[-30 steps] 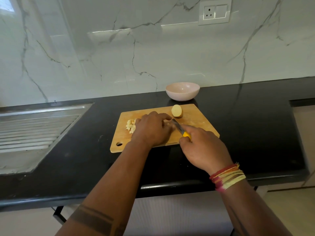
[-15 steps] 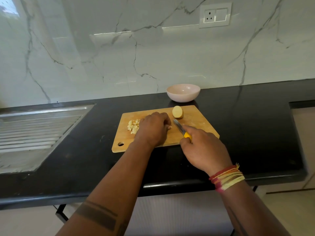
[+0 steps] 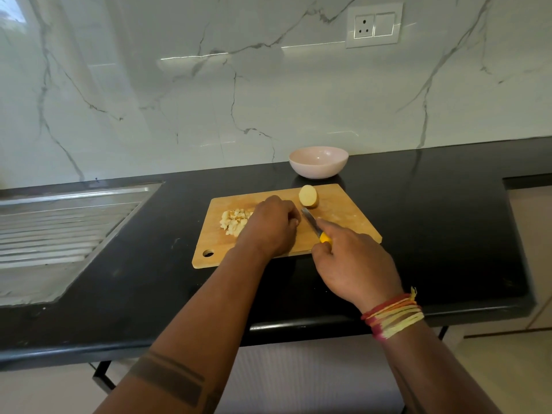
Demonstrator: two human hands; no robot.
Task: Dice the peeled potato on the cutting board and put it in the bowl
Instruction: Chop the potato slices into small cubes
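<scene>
Sink drainer (image 3: 59,222): far left, set into the black tabletop (image 3: 433,234).
Diced potato (image 3: 234,221): piled on the cutting board (image 3: 352,218), left part.
Left hand (image 3: 273,225): fingers curled, knuckles up; what they hold is hidden.
Potato half (image 3: 308,196): at the board's far edge.
Knife (image 3: 310,221): blade beside the left hand.
Right hand (image 3: 355,264): fingers wrapped round the yellow handle.
Bowl (image 3: 318,161): behind the board.
</scene>
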